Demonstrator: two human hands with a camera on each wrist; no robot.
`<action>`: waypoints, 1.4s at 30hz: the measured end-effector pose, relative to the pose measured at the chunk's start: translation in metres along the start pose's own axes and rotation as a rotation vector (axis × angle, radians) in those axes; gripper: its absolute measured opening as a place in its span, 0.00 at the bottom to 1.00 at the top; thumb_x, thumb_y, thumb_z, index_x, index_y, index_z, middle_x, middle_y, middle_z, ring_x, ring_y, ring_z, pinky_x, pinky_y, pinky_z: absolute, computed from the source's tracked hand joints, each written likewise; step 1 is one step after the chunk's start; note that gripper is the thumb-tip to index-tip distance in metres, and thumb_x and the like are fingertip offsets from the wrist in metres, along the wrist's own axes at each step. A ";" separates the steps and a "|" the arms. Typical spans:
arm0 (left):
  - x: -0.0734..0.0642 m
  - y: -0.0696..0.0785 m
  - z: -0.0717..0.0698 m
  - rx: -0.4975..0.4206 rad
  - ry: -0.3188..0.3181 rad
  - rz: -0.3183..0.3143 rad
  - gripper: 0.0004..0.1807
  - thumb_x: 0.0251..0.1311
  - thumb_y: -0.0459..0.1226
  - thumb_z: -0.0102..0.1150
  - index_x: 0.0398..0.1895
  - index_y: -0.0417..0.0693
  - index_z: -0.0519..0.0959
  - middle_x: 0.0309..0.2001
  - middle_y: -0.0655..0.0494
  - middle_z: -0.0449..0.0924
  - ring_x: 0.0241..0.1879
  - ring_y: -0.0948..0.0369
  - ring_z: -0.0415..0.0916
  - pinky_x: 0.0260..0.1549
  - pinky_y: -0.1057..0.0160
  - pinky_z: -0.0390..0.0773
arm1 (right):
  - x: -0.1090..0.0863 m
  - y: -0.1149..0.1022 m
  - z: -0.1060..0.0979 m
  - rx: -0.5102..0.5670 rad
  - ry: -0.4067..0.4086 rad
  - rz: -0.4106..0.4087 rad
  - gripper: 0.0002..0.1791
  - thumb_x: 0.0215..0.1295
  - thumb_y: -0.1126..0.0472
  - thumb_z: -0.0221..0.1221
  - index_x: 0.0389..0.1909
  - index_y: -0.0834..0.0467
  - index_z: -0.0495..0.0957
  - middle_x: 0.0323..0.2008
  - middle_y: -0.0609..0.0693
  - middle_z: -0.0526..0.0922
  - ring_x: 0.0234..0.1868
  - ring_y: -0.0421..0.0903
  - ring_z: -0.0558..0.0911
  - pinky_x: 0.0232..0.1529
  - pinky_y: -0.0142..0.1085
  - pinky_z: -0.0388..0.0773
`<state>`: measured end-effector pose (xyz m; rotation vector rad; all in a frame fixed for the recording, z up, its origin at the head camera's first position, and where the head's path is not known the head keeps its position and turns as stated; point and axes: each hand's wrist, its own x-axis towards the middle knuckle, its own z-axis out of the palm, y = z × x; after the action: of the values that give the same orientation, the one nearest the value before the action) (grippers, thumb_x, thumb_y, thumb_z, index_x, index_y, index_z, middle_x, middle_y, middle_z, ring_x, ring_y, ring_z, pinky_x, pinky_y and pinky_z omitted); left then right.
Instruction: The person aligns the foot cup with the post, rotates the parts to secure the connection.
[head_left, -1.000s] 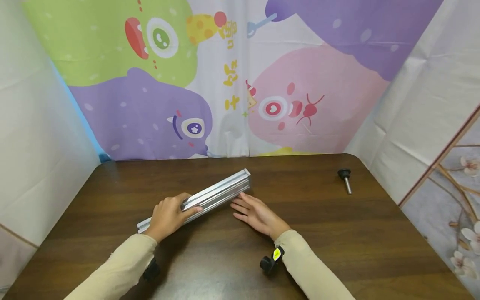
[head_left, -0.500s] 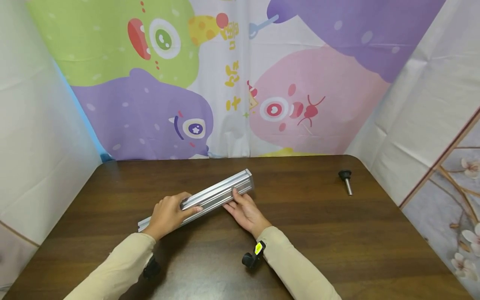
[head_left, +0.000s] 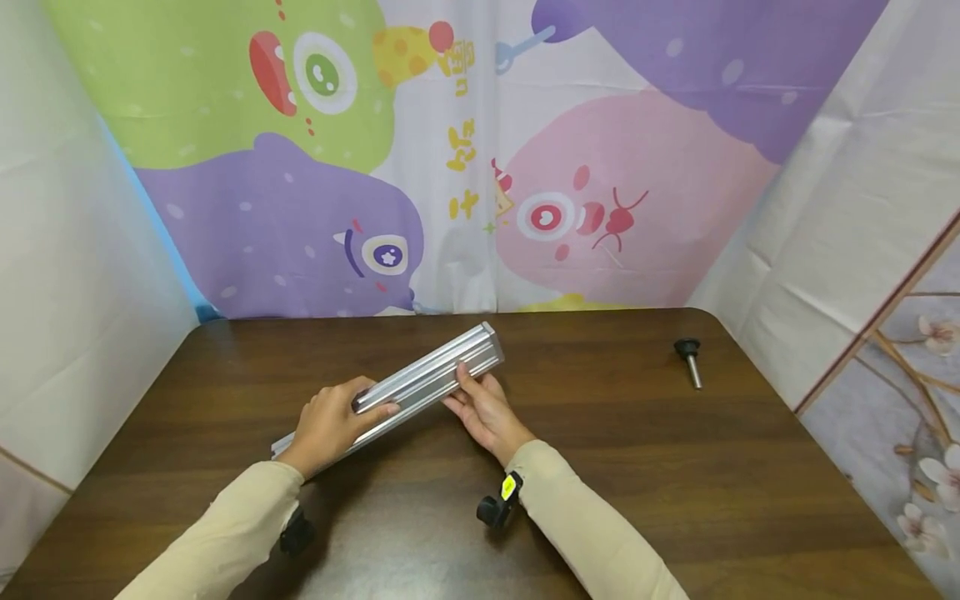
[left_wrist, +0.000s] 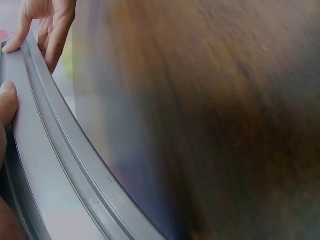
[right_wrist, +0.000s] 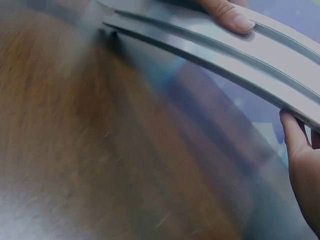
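A silver aluminium profile (head_left: 435, 379) with long grooves slants across the head view, its right end raised higher than the left. My left hand (head_left: 326, 425) grips it left of the middle, thumb along the near face and fingers over the far side. Close to the right end, my right hand (head_left: 491, 417) holds it with the thumb on the near face and the fingers underneath. The left wrist view shows the grooved profile (left_wrist: 55, 165) up close, the right hand (left_wrist: 50, 25) at its far end. In the right wrist view, the left thumb (right_wrist: 235, 20) presses on the metal.
A metal stud with a round black head (head_left: 687, 348) lies at the back right of the brown wooden table (head_left: 637, 500). Behind the table hangs a cartoon-print curtain (head_left: 637, 192); white cloth walls (head_left: 795, 250) flank both sides.
My right hand has moved left from beside the profile's end and now holds it, thumb on the near face. The profile's right end has risen slightly. The left hand keeps its grip.
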<state>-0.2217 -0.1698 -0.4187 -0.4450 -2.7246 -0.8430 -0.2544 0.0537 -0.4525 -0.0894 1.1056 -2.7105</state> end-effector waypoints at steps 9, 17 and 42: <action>0.008 0.015 0.001 -0.105 0.057 0.000 0.19 0.52 0.49 0.70 0.40 0.46 0.82 0.29 0.54 0.83 0.24 0.61 0.73 0.22 0.61 0.71 | 0.005 -0.035 0.016 -0.143 -0.003 -0.045 0.11 0.71 0.63 0.51 0.51 0.59 0.66 0.39 0.47 0.81 0.42 0.41 0.82 0.58 0.47 0.74; 0.021 0.038 -0.001 -0.210 0.069 0.026 0.17 0.53 0.44 0.70 0.39 0.42 0.80 0.28 0.53 0.83 0.24 0.62 0.73 0.23 0.64 0.73 | 0.010 -0.078 0.037 -0.314 -0.040 -0.114 0.06 0.71 0.70 0.49 0.45 0.58 0.68 0.35 0.46 0.79 0.33 0.39 0.83 0.38 0.34 0.82; 0.021 0.083 0.006 -0.524 -0.048 0.052 0.18 0.53 0.38 0.70 0.44 0.38 0.78 0.37 0.46 0.86 0.39 0.54 0.84 0.36 0.58 0.83 | -0.032 -0.137 0.070 -0.991 -0.222 -0.447 0.26 0.65 0.67 0.59 0.63 0.64 0.66 0.52 0.63 0.78 0.48 0.55 0.81 0.45 0.42 0.82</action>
<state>-0.2120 -0.0965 -0.3753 -0.6377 -2.4931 -1.5519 -0.2376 0.1079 -0.3061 -0.8360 2.4322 -2.0692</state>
